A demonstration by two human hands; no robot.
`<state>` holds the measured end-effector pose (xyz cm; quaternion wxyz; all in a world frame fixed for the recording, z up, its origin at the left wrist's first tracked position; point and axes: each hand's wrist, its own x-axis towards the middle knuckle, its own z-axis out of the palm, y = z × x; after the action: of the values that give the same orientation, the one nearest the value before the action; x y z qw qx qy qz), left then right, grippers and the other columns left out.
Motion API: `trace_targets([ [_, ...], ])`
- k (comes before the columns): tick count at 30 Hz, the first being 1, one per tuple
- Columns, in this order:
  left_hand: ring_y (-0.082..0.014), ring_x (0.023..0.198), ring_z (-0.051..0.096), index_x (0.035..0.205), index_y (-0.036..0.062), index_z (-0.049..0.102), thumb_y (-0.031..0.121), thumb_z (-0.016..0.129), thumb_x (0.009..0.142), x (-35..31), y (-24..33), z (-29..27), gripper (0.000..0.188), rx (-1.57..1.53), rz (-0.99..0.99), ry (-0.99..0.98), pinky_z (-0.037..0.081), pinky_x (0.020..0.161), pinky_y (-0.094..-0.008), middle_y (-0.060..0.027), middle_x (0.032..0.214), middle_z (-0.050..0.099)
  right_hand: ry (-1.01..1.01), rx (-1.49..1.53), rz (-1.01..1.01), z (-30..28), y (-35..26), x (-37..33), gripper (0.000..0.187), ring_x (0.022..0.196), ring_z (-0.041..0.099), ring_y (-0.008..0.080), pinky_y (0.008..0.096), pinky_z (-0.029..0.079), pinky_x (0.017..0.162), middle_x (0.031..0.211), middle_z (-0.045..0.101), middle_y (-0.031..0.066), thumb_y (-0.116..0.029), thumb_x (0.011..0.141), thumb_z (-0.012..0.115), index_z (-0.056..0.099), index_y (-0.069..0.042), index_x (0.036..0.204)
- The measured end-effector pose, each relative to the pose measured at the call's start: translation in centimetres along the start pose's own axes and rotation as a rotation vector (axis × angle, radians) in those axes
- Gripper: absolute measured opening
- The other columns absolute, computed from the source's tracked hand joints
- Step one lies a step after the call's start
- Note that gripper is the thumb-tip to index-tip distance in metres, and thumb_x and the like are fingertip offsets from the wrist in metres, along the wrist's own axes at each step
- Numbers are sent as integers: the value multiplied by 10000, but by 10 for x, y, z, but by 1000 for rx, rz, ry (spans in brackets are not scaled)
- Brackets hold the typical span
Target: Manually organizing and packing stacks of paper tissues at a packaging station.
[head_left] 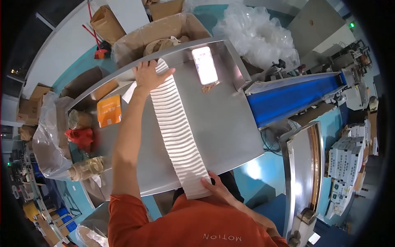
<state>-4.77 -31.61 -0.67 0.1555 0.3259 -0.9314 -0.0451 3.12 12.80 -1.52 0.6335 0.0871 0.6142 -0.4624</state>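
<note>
A long ribbed white row of thin, closely packed flat pieces point(175, 119) lies across the metal table point(226, 123), from its far side to its near edge. Their exact kind I cannot make out. At the far end, my left hand point(149, 76) grips the row, its thumb stretched over the top and its fingers bent on the left. My right hand point(218, 189) holds the near end by the table's front edge, with its thumb on the pieces and part of the fingers hidden. The near end reaches close to my orange shirt point(193, 222).
A lit phone point(204, 66) lies at the far right of the table, inside the raised rim. An orange packet point(109, 110), a red cloth-like item point(82, 139) and a clear jar point(88, 168) are on the left. A blue conveyor belt point(296, 99) adjoins the right side.
</note>
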Motion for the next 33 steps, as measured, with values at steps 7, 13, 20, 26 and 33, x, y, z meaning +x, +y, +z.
trace_targets([
  [7, -427, 1043, 583, 1054, -49, 620, 653, 635, 796, -70, 6, -2, 748, -56, -231, 14, 343, 993, -522, -281, 1085, 633, -38, -285, -22, -92, -50, -15, 931, 1275, 470, 269, 360, 359, 1076, 1415, 448, 219, -521, 832, 730, 306, -24, 1496],
  [13, -403, 835, 648, 958, -31, 634, 630, 659, 797, -208, 35, -33, 680, 171, -497, 139, 428, 840, -518, -232, 879, 672, 0, -797, -173, -203, -133, -14, 845, 1144, 601, 297, 377, 482, 965, 1245, 610, 202, -498, 796, 767, 454, -6, 1408],
  [20, -353, 728, 662, 832, 10, 652, 607, 624, 861, -348, -57, -88, 599, 288, -1059, -12, 480, 622, -509, -167, 721, 652, 289, -898, -722, -152, -170, 23, 801, 856, 651, 306, 383, 504, 784, 981, 664, 203, -456, 821, 747, 388, -13, 1383],
  [26, -410, 882, 649, 1068, -8, 614, 652, 602, 857, -389, -90, -103, 693, 203, -1117, 264, 491, 786, -468, -252, 976, 668, 94, 11, -477, -164, -154, 50, 470, 830, 618, 156, 298, 487, 755, 970, 663, 67, -356, 978, 577, 549, 40, 1230],
  [33, -437, 1268, 477, 1413, 7, 434, 553, 529, 948, -378, -60, -84, 723, 138, -901, 229, 389, 1042, -468, -292, 1352, 505, 92, 160, -466, -210, -139, 66, 298, 796, 636, 137, 277, 520, 737, 962, 655, 91, -150, 948, 601, 550, 63, 1150],
])
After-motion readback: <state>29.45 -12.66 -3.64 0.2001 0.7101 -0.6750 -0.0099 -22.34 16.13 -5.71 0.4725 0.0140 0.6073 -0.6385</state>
